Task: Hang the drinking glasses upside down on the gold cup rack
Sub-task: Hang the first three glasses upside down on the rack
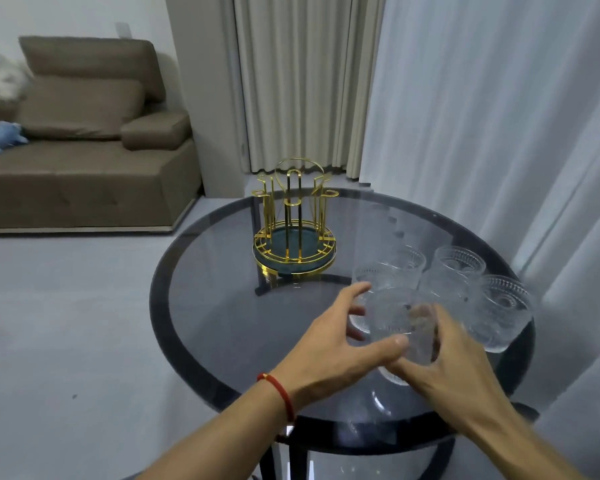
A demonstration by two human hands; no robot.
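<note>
The gold cup rack [294, 223] stands bare at the far side of a round dark glass table [222, 306], its wire prongs pointing up from a dark green base. Several clear patterned drinking glasses [459, 263] are clustered upright at the table's right. Both hands reach around the nearest glass [394, 317]. My left hand [340, 344] curls around its left side with fingers spread, thumb at its front. My right hand [444, 365] wraps the glass from the right, its fingers seen through the glass wall. The glass looks slightly lifted or tilted; blur hides its base.
A brown sofa [84, 143] with a blue soft toy [0, 136] stands at the left across grey floor. Beige and white curtains [482, 116] hang close behind and right of the table. The glass group reaches the table's right edge.
</note>
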